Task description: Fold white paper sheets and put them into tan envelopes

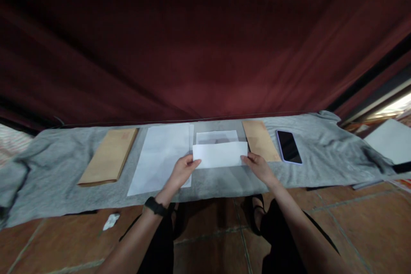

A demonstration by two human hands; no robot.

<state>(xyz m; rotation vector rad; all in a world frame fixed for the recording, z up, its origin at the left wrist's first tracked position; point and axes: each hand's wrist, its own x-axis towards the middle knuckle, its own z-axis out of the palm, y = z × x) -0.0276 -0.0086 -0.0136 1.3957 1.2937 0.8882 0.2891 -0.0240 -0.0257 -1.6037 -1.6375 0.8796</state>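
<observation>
Seen from a head-worn camera looking down: a person sits at a low surface covered with a gray cloth (337, 150), both bare arms reaching forward. The left hand (182, 171) pinches the left end of a white folded paper (220, 154), thumb on top and fingers beneath. The right hand (259, 167) grips the right end the same way. The paper is a long horizontal strip held level just above, or possibly resting on, the cloth; the view is too dim to tell which. It may be an envelope rather than a folded sheet.

Directly behind it, a second white sheet (216, 136) lies flat, with a faint dark patch near its top and its lower edge hidden by the held paper. To the left, a large white sheet (162, 154) lies on the cloth, its lower right corner under the left hand. Further left is a brown paper envelope (109, 156), lying well apart from the hands. To the right, a second brown envelope (260, 139) lies just beside the right hand, and next to it is a smartphone (289, 146) with a dark screen and a pale lilac case.

A black wristwatch (155, 206) is on the left wrist. A dark red curtain (205, 51) fills the background. A small crumpled white scrap (111, 221) lies on the reddish tiled floor (353, 231).
</observation>
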